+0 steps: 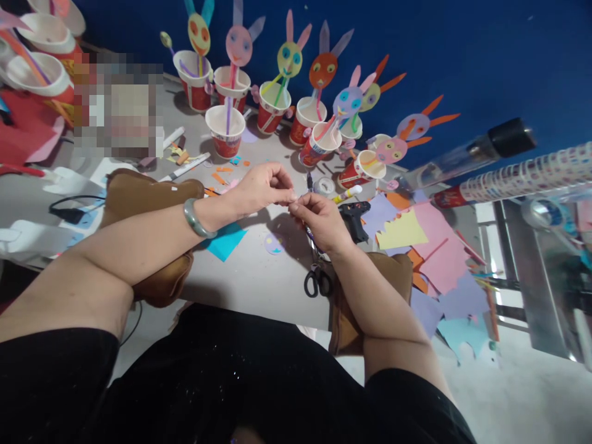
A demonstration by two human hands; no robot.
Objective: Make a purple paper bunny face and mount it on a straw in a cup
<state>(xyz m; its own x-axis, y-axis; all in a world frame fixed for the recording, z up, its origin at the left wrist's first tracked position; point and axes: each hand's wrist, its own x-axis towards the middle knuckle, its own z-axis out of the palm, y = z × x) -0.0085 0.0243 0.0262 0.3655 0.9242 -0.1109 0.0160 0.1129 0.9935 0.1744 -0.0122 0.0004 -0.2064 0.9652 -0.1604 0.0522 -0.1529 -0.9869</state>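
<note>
My left hand (266, 188), with a bangle on its wrist, and my right hand (321, 222) meet fingertip to fingertip above the middle of the table. Both pinch; whatever lies between the fingertips is too small to make out. Below them a lilac paper disc (275, 243) with yellow eyes and a blue mouth lies flat on the table. Scissors (318, 282) with black handles rest below my right hand, their blades partly hidden by it. A black glue gun (355, 221) lies just right of that hand. Blue paper (225, 240) sits under my left wrist.
Several paper cups (227, 139) with paper rabbit faces on straws stand along the blue wall (416, 43). Brown pads (152, 197) lie beneath both forearms. Coloured paper (444, 246) covers the right side. A roll of tape (324, 186) and paper scraps (219, 179) lie beyond my hands.
</note>
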